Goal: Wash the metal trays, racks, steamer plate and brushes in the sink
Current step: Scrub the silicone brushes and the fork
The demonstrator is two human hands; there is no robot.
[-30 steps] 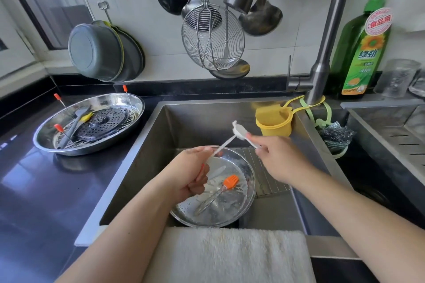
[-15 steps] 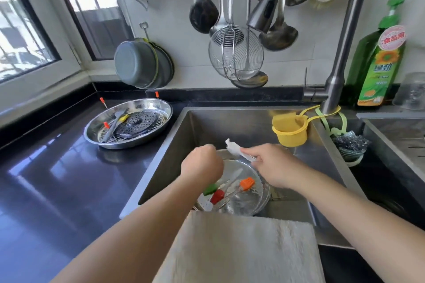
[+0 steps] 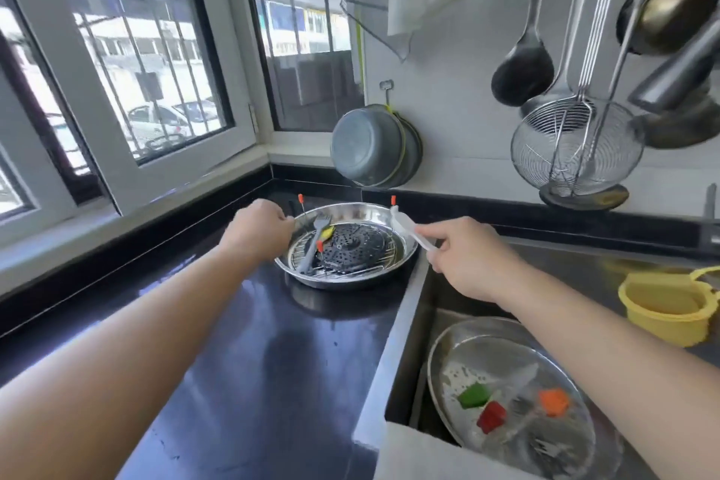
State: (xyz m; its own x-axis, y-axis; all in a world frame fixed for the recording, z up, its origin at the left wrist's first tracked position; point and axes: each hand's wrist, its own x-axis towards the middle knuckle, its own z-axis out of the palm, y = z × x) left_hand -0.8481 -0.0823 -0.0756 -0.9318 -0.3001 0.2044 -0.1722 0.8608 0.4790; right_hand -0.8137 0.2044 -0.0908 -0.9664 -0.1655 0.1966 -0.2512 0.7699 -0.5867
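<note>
A person stands at a kitchen sink [image 3: 405,358] with the washing only partly done, judging by how things lie: one round metal tray [image 3: 518,397] sits in the basin holding green, red and orange-headed brushes [image 3: 493,415] under what looks like water, while a second metal tray [image 3: 350,281] rests on the dark surface [image 3: 249,355] to the left of the sink, loaded with a wire rack [image 3: 385,259], the dark perforated steamer plate [image 3: 352,245], a grey brush [image 3: 313,245] and a yellow-tipped one. Whether that stack has been washed or is waiting its turn cannot be told from the view. Both arms are stretched forward toward the tray on the surface. The left hand [image 3: 259,230] is at the tray's near-left rim with fingers curled; it seems to be gripping the rim, though the contact is hidden behind the knuckles. The right hand [image 3: 461,255] hovers over the tray's right edge, pinching the handle of a white brush [image 3: 409,226] between thumb and fingers, its head pointing up and left above the rim. A yellow caddy [image 3: 662,308] hangs at the sink's far side, and ladles and a wire skimmer [image 3: 576,146] hang on the wall above.
</note>
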